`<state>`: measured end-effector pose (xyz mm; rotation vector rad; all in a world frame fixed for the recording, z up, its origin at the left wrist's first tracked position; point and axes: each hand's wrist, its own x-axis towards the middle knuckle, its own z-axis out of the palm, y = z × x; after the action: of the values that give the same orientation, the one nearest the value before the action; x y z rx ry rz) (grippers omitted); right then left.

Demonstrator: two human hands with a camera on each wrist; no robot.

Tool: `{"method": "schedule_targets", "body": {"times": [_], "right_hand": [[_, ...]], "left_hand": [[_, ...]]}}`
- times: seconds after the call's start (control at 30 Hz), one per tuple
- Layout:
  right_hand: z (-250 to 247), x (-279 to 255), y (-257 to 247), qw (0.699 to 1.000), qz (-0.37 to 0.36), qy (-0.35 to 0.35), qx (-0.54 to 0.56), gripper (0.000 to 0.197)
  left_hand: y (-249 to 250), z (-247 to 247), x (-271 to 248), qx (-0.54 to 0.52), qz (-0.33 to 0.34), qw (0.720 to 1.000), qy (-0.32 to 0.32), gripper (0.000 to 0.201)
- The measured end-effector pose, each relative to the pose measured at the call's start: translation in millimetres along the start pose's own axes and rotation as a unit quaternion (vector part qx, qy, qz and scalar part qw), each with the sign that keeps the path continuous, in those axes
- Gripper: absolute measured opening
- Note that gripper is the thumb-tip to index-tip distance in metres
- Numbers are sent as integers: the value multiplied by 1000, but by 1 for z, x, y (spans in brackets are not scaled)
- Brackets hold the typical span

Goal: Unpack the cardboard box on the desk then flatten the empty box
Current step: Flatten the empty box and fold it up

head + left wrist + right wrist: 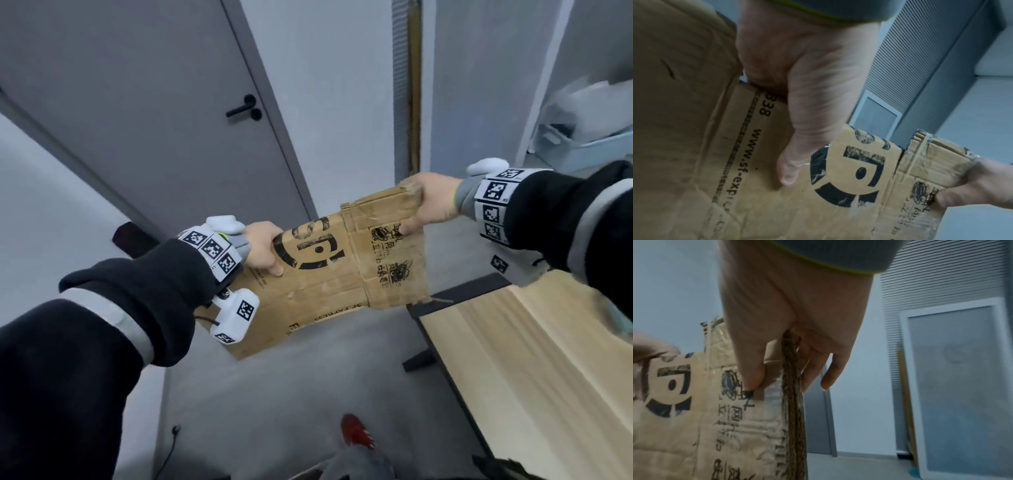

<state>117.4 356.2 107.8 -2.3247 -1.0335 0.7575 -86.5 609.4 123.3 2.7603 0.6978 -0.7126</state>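
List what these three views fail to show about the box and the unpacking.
- Box contents: none in view; desk cut off by the head view's right edge.
- Left hand fingers: behind the cardboard box.
- Small print on the box: blurred in every view.
- Right hand fingertips: behind the box, head view.

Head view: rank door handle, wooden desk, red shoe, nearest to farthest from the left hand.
1. Black door handle, above the left hand on the grey door.
2. Red shoe, below on the floor.
3. Light wooden desk, far right; close to the shoe's rank.
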Motion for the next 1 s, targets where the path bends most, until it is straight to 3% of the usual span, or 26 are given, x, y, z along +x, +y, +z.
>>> {"method": "schedule_targets", "body": {"times": [0.27,0.37,0.47,0.5,0.63,0.8,0.9,1.0], "right_hand": [[32,118,-94,995,-65,-56,-49,20],[45,164,-127,982,-77,-84,-148,16],[62,202,-164,945,-74,-130,-291,17],[68,209,-173,930,-74,-139,-332,22],[114,251,-242,879,-137,-175,-421,33],[180,306,-325,852,-245,-227,-404,19],[213,342,-367,821,-318,-245,-407,25],[244,370,-402,783,-395,-255,-408,31]], "left_hand": [[-116,-5,16,9,-89,996,-14,40],[-150,-8,29,21,-100,995,-13,35],[-177,-9,38,45,-129,991,-2,24],[-182,-8,42,36,-132,991,7,28],[-236,-6,44,-20,-156,988,4,25],[-320,7,44,-83,-207,975,1,44],[-363,5,39,-108,-239,964,-52,22],[-400,1,29,-149,-277,949,-39,15]]}}
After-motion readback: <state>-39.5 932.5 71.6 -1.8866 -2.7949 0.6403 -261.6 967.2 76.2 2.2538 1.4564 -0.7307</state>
